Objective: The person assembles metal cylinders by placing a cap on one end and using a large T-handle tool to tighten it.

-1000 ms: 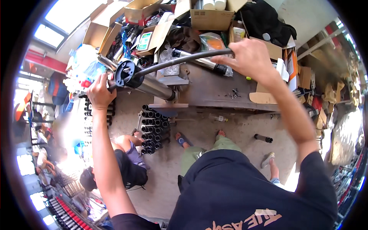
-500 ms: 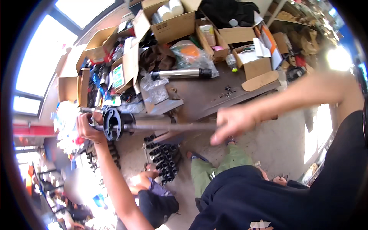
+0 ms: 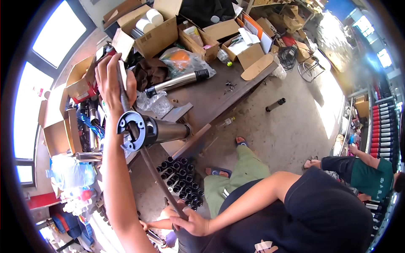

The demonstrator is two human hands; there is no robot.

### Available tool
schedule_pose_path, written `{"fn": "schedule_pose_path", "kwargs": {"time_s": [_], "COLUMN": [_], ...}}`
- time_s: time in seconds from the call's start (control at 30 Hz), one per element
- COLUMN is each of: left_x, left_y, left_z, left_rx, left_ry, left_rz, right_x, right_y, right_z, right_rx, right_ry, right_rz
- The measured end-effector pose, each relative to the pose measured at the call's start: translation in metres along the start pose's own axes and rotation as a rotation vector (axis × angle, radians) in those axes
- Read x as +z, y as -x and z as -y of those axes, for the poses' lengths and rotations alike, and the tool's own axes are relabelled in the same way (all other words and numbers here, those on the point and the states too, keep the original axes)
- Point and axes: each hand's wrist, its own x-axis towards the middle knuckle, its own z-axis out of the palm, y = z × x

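Observation:
A long dark metal bar (image 3: 157,173) slants across the front of a shiny metal cylinder (image 3: 171,130), crossing the open notched collar (image 3: 141,119) at its near end. My left hand (image 3: 113,86) is closed round the bar's upper end, above the collar. My right hand (image 3: 194,221) is closed round its lower end, close to my body. The cylinder lies on its side by the table's left front edge; whatever supports it is hidden. Behind it, another metal cylinder with black ends (image 3: 177,83) lies on the dark table (image 3: 219,95).
Open cardboard boxes (image 3: 157,39) crowd the table's back and left. Several black-rimmed tubes (image 3: 180,179) stand on the floor, with a short tube (image 3: 276,104) farther right. A person crouches at lower centre; another person in green (image 3: 371,179) is near a tube rack (image 3: 382,126).
The bar has swung from nearly level to a steep slant. My right hand has come down toward my body, and my left hand has moved up. The view has turned rightward.

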Motion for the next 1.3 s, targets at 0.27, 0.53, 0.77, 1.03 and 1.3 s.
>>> {"fn": "schedule_pose_path", "kwargs": {"time_s": [0.27, 0.53, 0.77, 1.03, 1.3], "left_x": [-0.155, -0.184, -0.100, -0.164, -0.143], "left_y": [0.235, 0.126, 0.046, 0.134, 0.132], "left_z": [-0.130, -0.310, -0.217, -0.142, -0.076], "left_rx": [-1.608, -1.591, -1.485, -0.699, -0.503], "left_ry": [0.644, -0.109, -1.094, -1.126, -0.855], "left_rz": [0.492, 0.151, 0.479, 0.379, 0.168], "right_x": [-0.063, -0.090, -0.123, -0.228, -0.209], "right_y": [-0.067, -0.363, -0.454, -0.272, -0.191], "right_z": [0.043, 0.302, 0.363, 0.362, 0.362], "right_rx": [-0.662, -1.578, -1.122, -0.940, -0.600], "right_ry": [0.471, 1.702, 1.990, 2.011, 2.122], "right_rz": [-0.052, 0.582, 0.541, 0.075, -0.429]}}
